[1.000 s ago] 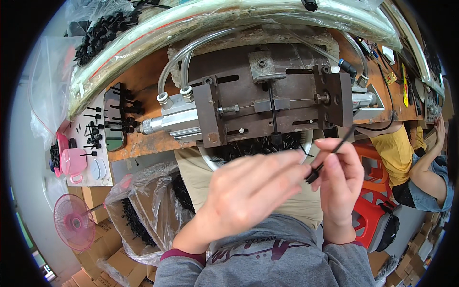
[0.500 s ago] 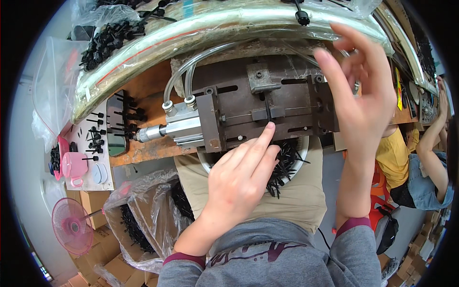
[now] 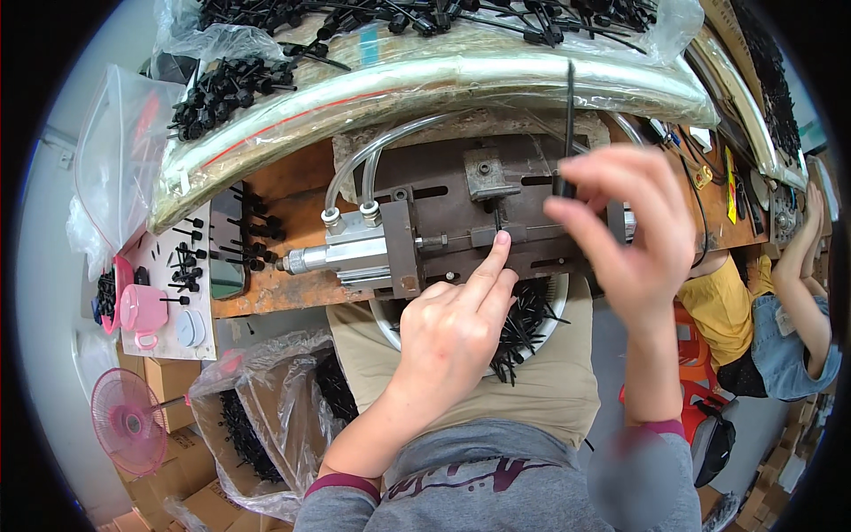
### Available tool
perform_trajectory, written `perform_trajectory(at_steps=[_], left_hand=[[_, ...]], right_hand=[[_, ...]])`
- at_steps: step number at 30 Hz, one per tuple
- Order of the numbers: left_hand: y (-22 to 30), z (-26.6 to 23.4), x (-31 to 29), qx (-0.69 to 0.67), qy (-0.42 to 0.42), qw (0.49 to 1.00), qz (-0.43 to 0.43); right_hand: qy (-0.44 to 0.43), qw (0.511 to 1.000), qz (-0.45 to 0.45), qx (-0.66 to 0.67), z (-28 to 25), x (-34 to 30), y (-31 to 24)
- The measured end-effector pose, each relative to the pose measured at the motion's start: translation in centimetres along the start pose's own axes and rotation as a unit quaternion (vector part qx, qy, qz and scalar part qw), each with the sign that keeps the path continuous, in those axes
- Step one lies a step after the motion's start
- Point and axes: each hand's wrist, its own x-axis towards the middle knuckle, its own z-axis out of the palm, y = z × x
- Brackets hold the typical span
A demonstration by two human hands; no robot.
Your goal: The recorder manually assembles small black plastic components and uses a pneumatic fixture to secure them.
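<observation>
My right hand (image 3: 634,230) is raised over the right part of a brown metal fixture (image 3: 443,191), thumb and index pinching the thick lower end of a black stick-like plastic part (image 3: 569,120). The part's thin shaft stands upright. My left hand (image 3: 456,328) reaches to the fixture's middle, its index finger stretched out and its tip on a small metal block (image 3: 486,236). A thin dark piece (image 3: 500,215) stands at that block, partly hidden by the fingertip. Below, a white bowl (image 3: 560,321) of short black pieces sits on my lap, partly behind my left hand.
A silver air cylinder (image 3: 355,253) with clear hoses adjoins the fixture's left. Behind lies a plastic-wrapped ledge (image 3: 425,75) heaped with black capped parts (image 3: 235,93). A lined box (image 3: 275,399) and pink fan (image 3: 129,421) stand at left. Another person (image 3: 789,328) sits at right.
My right hand has moved left and down from the far ledge and now holds a black stick-like part. My left fingertip stays at the block. The view has shifted slightly.
</observation>
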Motion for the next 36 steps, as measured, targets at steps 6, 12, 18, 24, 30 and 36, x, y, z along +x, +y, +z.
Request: perform_trajectory(at_steps=[6,12,18,24,30,36], left_hand=[[1.0,-1.4,0.3,-0.323,0.061,0.926,-0.187],[0.9,-4.2,1.3,-0.615,0.005,0.730,-0.298],[0.5,-4.0,1.3,-0.664,-0.015,0.672,-0.326],[0.5,-4.1,0.9,-0.670,-0.023,0.667,-0.325],[0.6,-3.9,0.8,-0.665,-0.034,0.661,-0.346],[0.9,-3.5,-0.3,-0.649,-0.058,0.681,-0.335]], right_hand=[[-0.070,0.996,-0.006,0.061,-0.5,-5.7,-1.9],[-0.115,0.985,-0.014,0.126,-0.8,-7.6,-3.8],[-0.125,0.981,-0.020,0.146,-0.6,-8.3,-4.2],[-0.125,0.982,-0.030,0.137,-0.6,-8.5,-4.2],[-0.129,0.982,-0.025,0.135,-0.5,-8.9,-4.1],[-0.116,0.990,-0.040,0.075,-0.7,-8.6,-4.3]])
